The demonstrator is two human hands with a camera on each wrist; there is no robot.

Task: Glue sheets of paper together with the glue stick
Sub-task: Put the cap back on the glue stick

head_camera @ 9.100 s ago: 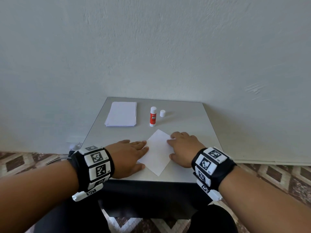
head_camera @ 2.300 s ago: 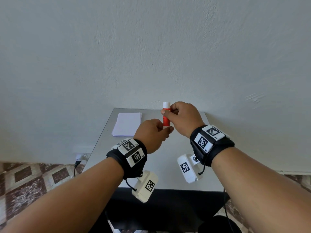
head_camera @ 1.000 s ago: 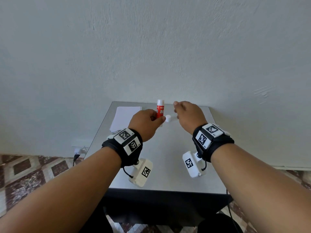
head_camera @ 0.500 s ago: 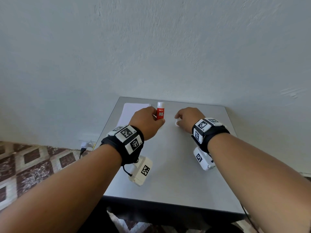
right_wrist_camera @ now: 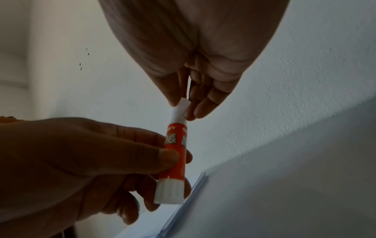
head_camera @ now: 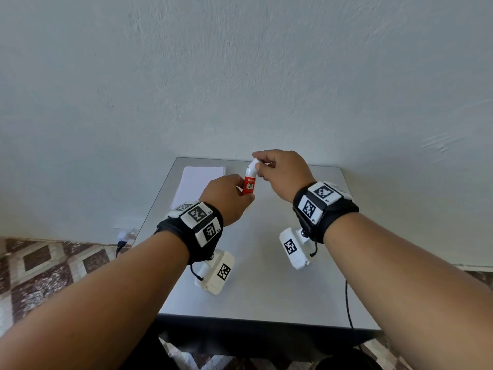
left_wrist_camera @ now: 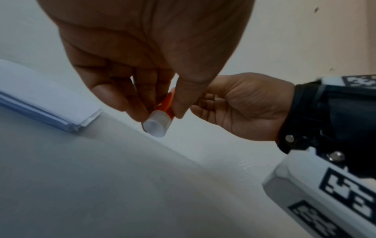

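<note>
While raised above the smooth grey table (head_camera: 266, 276), red cylindrical glue stick (head_camera: 249, 186) gripped in curled left hand (head_camera: 226, 198); white cap (head_camera: 253, 166) pinched by right hand (head_camera: 282, 174) fingertips; flat paper stack (head_camera: 198, 182) just left.

Hidden, cropped or unclear:

- Glue stick (head_camera: 249, 186): head view hides its lower end behind the left hand (head_camera: 226, 200). Top end is covered by the fingertips (right_wrist_camera: 190, 116) of the right hand (head_camera: 284, 173); whether the white cap (right_wrist_camera: 181, 107) is seated or only touching cannot be told. Small brand print above "GLUE STICK" is illegible.
- Paper stack (head_camera: 198, 184), far left corner of the desk (head_camera: 266, 289): near right part is hidden by the left hand; sheet count is too fine to tell.
- Left wrist view: stick body is mostly masked by fingers (left_wrist_camera: 130, 104); picture is soft.
- Desk: near left corner is hidden by the left forearm.
- Both forearms are cut by the lower picture edge.
</note>
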